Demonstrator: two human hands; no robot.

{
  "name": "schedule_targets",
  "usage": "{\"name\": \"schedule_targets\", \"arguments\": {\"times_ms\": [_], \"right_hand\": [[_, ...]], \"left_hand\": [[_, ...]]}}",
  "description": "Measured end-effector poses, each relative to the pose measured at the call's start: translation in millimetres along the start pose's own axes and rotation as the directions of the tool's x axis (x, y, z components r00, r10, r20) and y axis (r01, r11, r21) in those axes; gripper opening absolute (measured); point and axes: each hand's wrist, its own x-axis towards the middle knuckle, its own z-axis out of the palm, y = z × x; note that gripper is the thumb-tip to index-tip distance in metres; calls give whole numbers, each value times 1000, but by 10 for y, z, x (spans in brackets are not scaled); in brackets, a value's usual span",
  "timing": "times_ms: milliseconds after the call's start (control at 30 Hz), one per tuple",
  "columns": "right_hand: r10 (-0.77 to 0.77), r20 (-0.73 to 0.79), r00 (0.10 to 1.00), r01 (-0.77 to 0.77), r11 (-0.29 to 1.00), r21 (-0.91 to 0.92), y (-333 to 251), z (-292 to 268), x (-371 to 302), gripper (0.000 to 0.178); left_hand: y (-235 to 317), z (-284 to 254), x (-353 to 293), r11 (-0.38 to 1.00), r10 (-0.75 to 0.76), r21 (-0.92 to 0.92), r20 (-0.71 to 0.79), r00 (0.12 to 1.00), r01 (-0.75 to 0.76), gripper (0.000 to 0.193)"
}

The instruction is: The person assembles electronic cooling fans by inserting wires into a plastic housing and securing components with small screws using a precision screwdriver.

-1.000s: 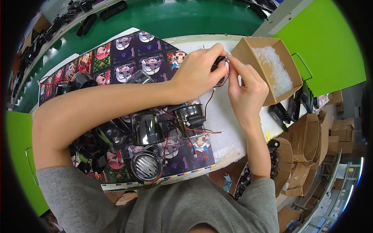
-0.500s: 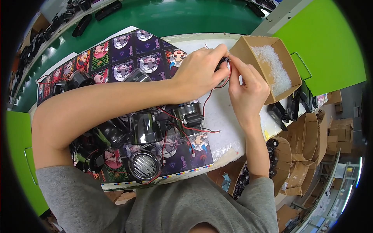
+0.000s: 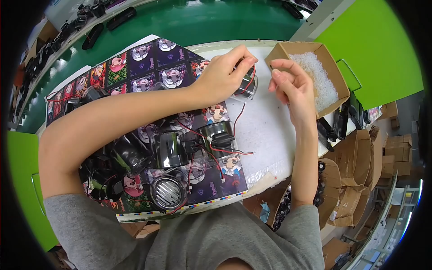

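Observation:
My left hand (image 3: 220,76) reaches in above the table, its thumb and forefinger bent together over a round black housing (image 3: 246,87) with a clear rim and a red wire. The hand partly hides this housing. Just to its right, my right hand (image 3: 294,85) is apart from it, forefinger stretched out and the other fingers loosely curled, with nothing visible in them. Below the left forearm lie more black housings (image 3: 168,149) with red and black wires. One round housing with a ribbed metallic face (image 3: 168,191) is at the near edge.
A cardboard box (image 3: 335,69) of clear pellets stands beyond my right hand. The housings lie on a printed sheet (image 3: 211,182) over the white tabletop (image 3: 265,135). Black parts (image 3: 330,132) lie along the right edge. Brown cartons (image 3: 351,193) stand below, and a green conveyor (image 3: 193,22) runs behind.
My hands have drawn apart. The left hand and the wired housing have shifted left; the right hand has let go and moved slightly right, its fingers now loosely curled.

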Motion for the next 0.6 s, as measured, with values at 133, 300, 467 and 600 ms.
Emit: {"name": "schedule_targets", "arguments": {"times_ms": [133,300,467,600], "right_hand": [[-68,-41,997,70,996,55,33,43,17,21],[-81,7,997,81,997,9,23,39,36,20],[-242,-78,967,232,966,-114,-18,-75,-21,20],[-317,-202,927,238,910,-338,-240,-320,-147,19]], "left_hand": [[3,33,30,999,20,-35,-21,1000,-21,25],[35,7,91,997,-72,4,-18,997,72,24],[42,-225,448,960,85,279,-186,979,-30,23],[-58,-999,818,612,200,787,-50,979,-85,26]]}}
